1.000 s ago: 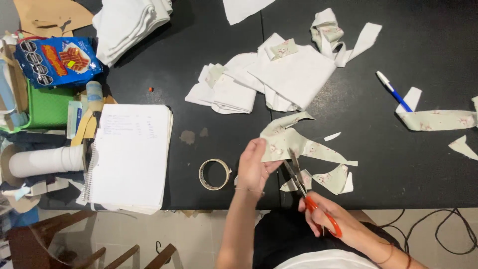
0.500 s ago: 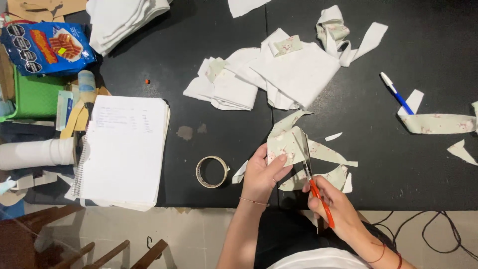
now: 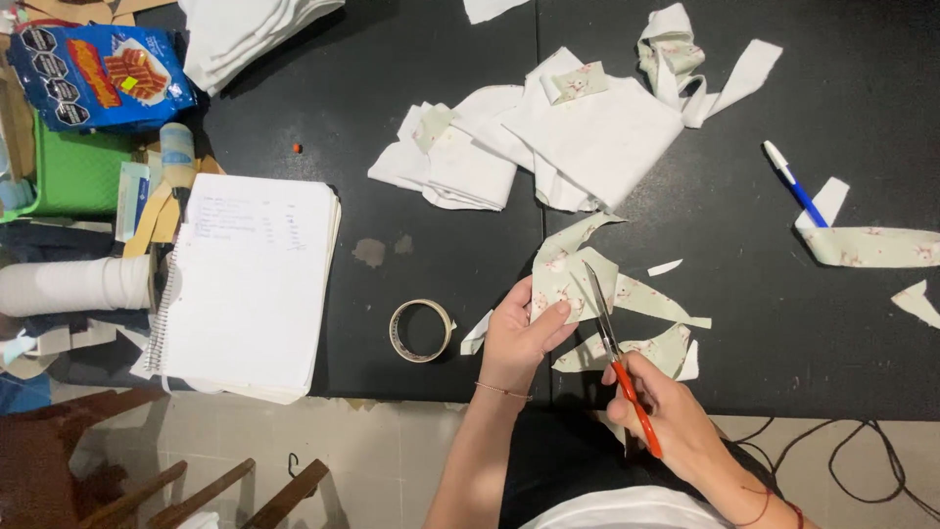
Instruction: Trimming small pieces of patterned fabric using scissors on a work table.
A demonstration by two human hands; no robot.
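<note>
Left hand (image 3: 524,333) pinching our fabric (image 3: 566,274) | right hand (image 3: 676,421) gripping scissors (image 3: 617,353), blades mid-piece | offcuts (image 3: 656,348) near; uncut stack (image 3: 587,137) far

Pale green printed cloth piece (image 3: 563,274), soft and matt; orange plastic-handled scissors (image 3: 617,358) with smooth metal blades; matt black smooth tabletop (image 3: 431,127); white spiral-bound paper notebook (image 3: 245,284).

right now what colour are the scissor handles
Orange-red, in the right hand; scissors show best in the head view.

One pair of scissors (image 3: 615,353), one tape roll (image 3: 421,330), one pen (image 3: 795,183), one spiral notebook (image 3: 245,284), one blue snack bag (image 3: 98,76), two hands
</note>
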